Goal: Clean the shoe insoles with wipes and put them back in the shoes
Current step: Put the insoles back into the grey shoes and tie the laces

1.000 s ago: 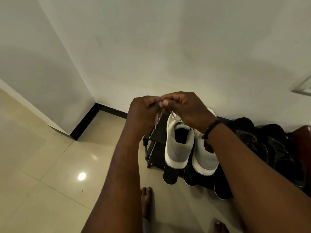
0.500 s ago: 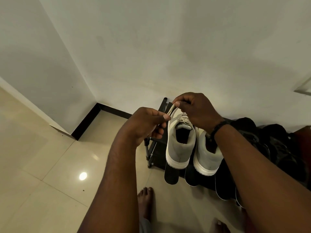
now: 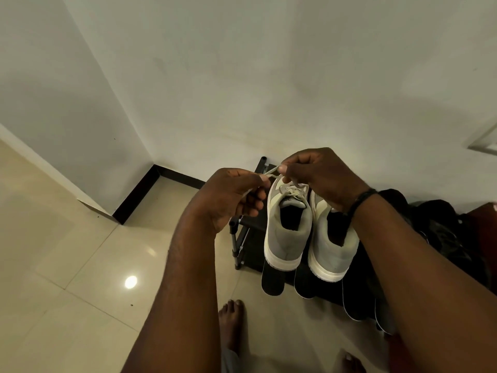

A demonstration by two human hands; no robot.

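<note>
Two grey-and-cream sneakers stand heels toward me on a black shoe rack (image 3: 243,232): the left shoe (image 3: 289,227) and the right shoe (image 3: 332,249), partly hidden by my right wrist. My left hand (image 3: 236,197) pinches one end of the left shoe's lace (image 3: 270,172). My right hand (image 3: 320,176) pinches the other part of that lace just above the shoe's tongue. Several dark insoles (image 3: 271,281) stick out from under the shoes over the rack's front edge.
Dark shoes and bags (image 3: 441,227) crowd the rack at the right. A white wall rises behind, with a black skirting (image 3: 139,195) in the corner at left. Glossy beige floor tiles (image 3: 67,265) spread to the left. My bare feet (image 3: 234,324) stand below the rack.
My hands have dropped from a joined position above the shoes and drawn slightly apart, with the lace now stretched between them. The camera has tilted a little.
</note>
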